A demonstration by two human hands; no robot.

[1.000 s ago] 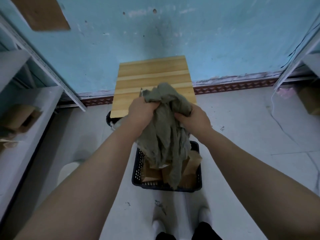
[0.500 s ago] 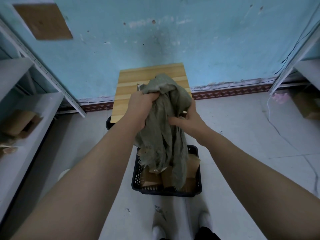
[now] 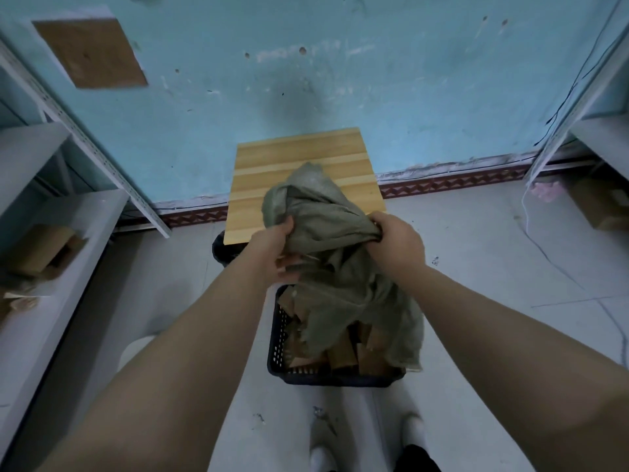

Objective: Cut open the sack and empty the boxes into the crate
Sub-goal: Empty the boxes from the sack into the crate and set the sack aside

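A limp olive-green sack (image 3: 335, 274) hangs over a dark blue slatted crate (image 3: 277, 345) on the floor. My left hand (image 3: 272, 252) grips the sack's upper left fold. The sack's right side is bunched in my right hand (image 3: 396, 243). Its frayed lower edge drapes into the crate and over the crate's right rim. Several brown cardboard boxes (image 3: 340, 357) lie piled in the crate, partly covered by the cloth.
A small wooden table (image 3: 299, 165) stands against the blue wall just beyond the crate. White metal shelves (image 3: 51, 233) with cardboard boxes run along the left, and another shelf (image 3: 599, 137) stands at the right. My white shoes (image 3: 413, 434) are right behind the crate.
Both hands have dropped lower and spread apart, pulling the sack wider. The right hand has shifted to a grip further right, and the cloth now hangs over the crate's right side.
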